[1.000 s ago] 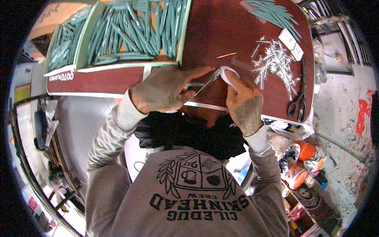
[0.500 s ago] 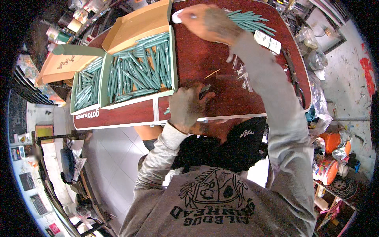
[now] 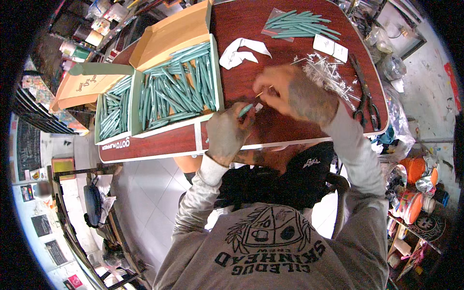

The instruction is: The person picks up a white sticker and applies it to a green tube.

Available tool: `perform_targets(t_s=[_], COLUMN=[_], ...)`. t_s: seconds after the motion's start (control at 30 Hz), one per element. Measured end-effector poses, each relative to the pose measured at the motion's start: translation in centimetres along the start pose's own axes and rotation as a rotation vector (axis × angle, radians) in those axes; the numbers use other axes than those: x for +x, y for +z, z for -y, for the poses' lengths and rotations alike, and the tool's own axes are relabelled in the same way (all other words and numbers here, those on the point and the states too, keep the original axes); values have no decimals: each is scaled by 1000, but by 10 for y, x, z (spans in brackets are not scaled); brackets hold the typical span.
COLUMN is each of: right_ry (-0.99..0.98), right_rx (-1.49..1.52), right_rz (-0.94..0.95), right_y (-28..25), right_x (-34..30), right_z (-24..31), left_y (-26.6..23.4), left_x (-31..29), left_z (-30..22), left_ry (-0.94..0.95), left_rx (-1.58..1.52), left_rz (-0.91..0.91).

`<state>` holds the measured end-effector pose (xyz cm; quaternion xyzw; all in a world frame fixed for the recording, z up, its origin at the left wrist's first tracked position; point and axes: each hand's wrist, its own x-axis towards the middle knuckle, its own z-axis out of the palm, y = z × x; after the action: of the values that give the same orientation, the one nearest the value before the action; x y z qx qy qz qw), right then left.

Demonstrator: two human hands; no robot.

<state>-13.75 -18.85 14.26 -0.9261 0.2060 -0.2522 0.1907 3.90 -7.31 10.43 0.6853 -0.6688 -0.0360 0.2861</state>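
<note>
My left hand (image 3: 226,131) is closed around a slim teal stick (image 3: 245,110) at the table's front edge; the stick's tip pokes out past the fingers. Just beyond that tip is a small white piece (image 3: 259,106), and I cannot tell whether it touches the stick. My right hand (image 3: 296,92), slightly blurred, pinches a thin wooden toothpick-like stick (image 3: 261,92) close to the left hand. Farther back lies a crumpled white strip of tissue or cloth (image 3: 240,52). To the right of my right hand spreads a pile of small clear-white plastic bits (image 3: 328,72).
Two open cardboard boxes full of teal sticks, a large one (image 3: 218,72) and a smaller one (image 3: 100,130), stand at the left. Teal sticks (image 3: 304,24) lie on a clear bag at the back. Nearby are a white card (image 3: 330,47) and black-handled scissors (image 3: 367,113) along the right edge.
My right hand has let go of the white strip at the back and come nearer, picking up the thin wooden stick from the table. My left hand has stayed near the front edge.
</note>
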Motion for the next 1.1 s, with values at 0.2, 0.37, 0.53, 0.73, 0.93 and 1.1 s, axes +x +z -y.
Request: perform_targets(t_s=[0.2,0.37,0.53,0.73,0.93,1.1], right_ry=[-111,-223,-238,-280,-142,-171], right_rx=[-116,-148,-195,-302,-239,-218], right_rz=[92,207,111,126,202,207], right_y=[52,59,66,71,75,69], right_x=[-38,-30,-30,-31,-27,-30], right_z=[17,9,17,24,21,25], left_y=[-47,-72,-60,-36,-24,-14], left_x=[-20,-44,-72,-77,-56,-54], left_z=[5,19,34,29,21,40], left_ry=[-272,-334,-373,-162,22,159], left_rx=[-201,-153,-265,-263,-124,-41], left_rz=[-88,-19,-20,-43,-48,60])
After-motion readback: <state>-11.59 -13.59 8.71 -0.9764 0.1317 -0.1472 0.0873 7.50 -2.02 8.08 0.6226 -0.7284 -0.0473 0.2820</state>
